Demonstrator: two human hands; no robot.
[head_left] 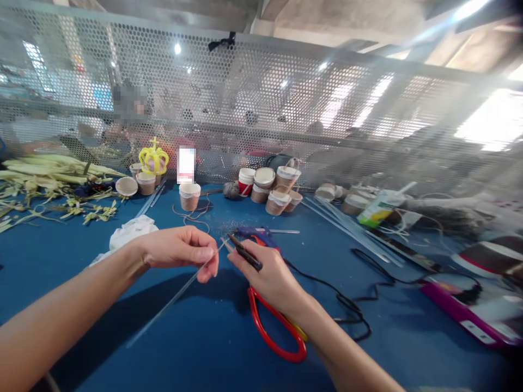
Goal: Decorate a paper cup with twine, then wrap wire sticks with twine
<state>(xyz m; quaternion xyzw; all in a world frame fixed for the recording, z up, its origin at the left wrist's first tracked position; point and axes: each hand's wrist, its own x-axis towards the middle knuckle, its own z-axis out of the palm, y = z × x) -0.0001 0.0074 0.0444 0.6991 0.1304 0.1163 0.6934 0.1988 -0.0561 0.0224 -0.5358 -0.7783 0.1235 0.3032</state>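
Observation:
My left hand (190,253) is closed, thumb against fingers, on a thin clear strip (171,299) that slants down to the left. The strip's upper end meets the tips of a slim black tool (248,256) that looks like tweezers. My right hand (272,275) pinches this tool, its tips pointing up and left. Beneath the right hand and wrist lie scissors with red handles (280,332), their blades hidden. Just beyond the hands, a blue glue gun (259,235) rests on the blue table (196,337), a glue stick (286,232) at its back.
Paper cups (278,198) stand along a perforated metal screen (261,81). Husk-like pale leaves (49,171) and a yellow crown (153,158) are at left; crumpled white tissue (133,231) lies nearer. A black cable (347,296), clear sticks (355,231) and a purple box (457,316) occupy the right.

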